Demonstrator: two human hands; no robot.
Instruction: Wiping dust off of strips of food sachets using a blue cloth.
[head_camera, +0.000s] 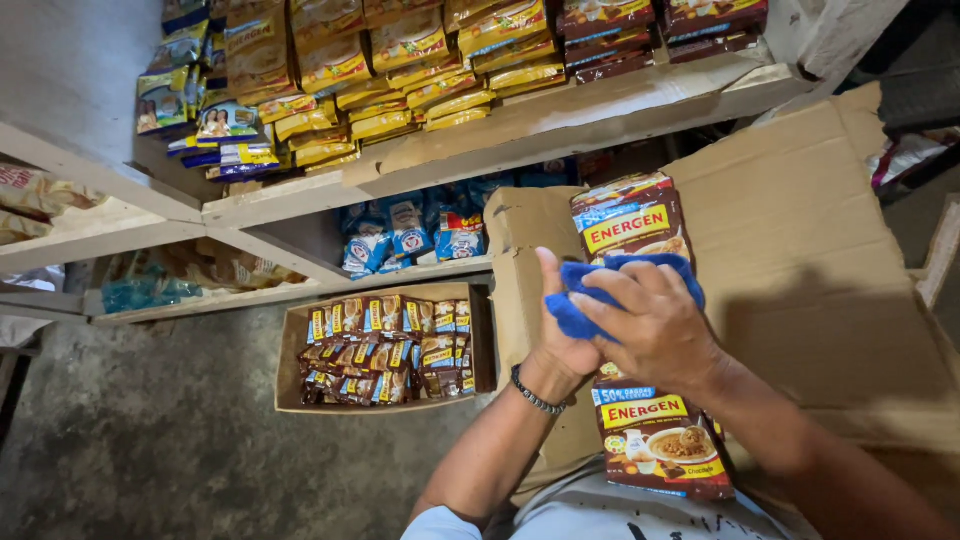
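Before wooden shelves (560, 125) stacked with yellow sachets (420, 70), over a flattened cardboard box (820, 260), my left hand (560, 335) is closed on a strip of brown drink sachets (640, 330) while my right hand (655, 325) clamps a blue cloth (585, 300) against it.
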